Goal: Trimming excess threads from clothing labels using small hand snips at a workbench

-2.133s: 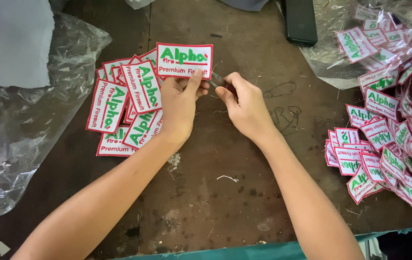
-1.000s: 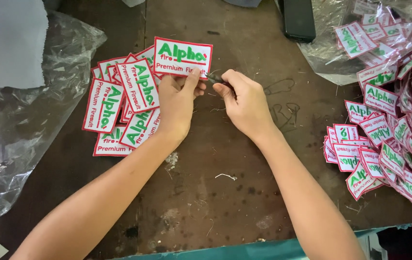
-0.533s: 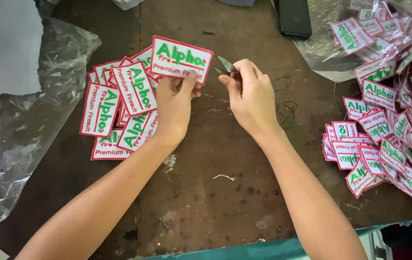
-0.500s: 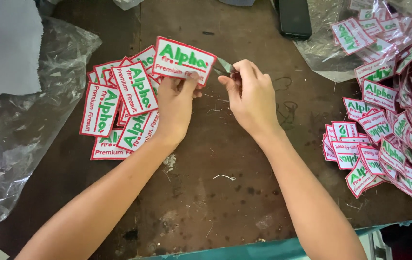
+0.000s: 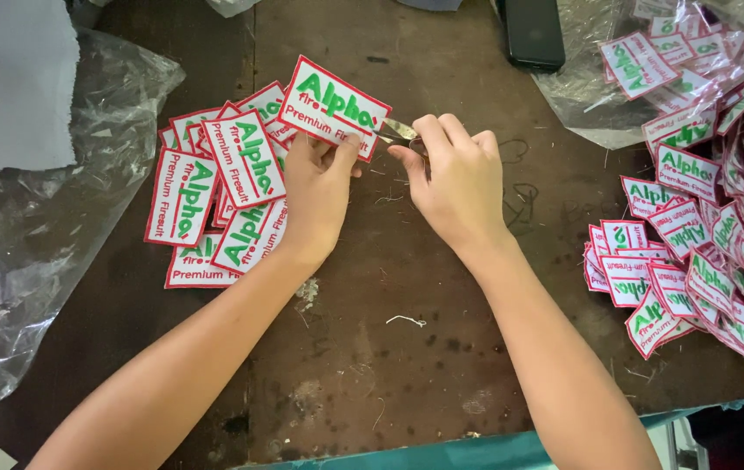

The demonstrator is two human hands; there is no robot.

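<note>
Dark wooden table (image 5: 407,348), scuffed and spotted, fills most of what I see. Clear plastic sheet (image 5: 33,244) crumpled along my left side, a second plastic bag (image 5: 589,96) at upper right with patches spilling from it. Big heap of patches (image 5: 703,252) on my right, white with red borders and green lettering, running down the table edge. Smaller fanned pile of patches (image 5: 215,200) on my left, lying flat and overlapping. Dark phone (image 5: 533,30) near the top edge.

My left hand (image 5: 315,196) holds one patch (image 5: 333,106) raised above the left pile, tilted, fingers pinched on its lower edge (thumb hidden behind the cloth). My right hand (image 5: 455,178) is closed around small metal snips (image 5: 400,132), fingers curled tight on them; the blade tips touch the patch's right edge. Loose thread (image 5: 407,321) lies on the bare table between my forearms.
</note>
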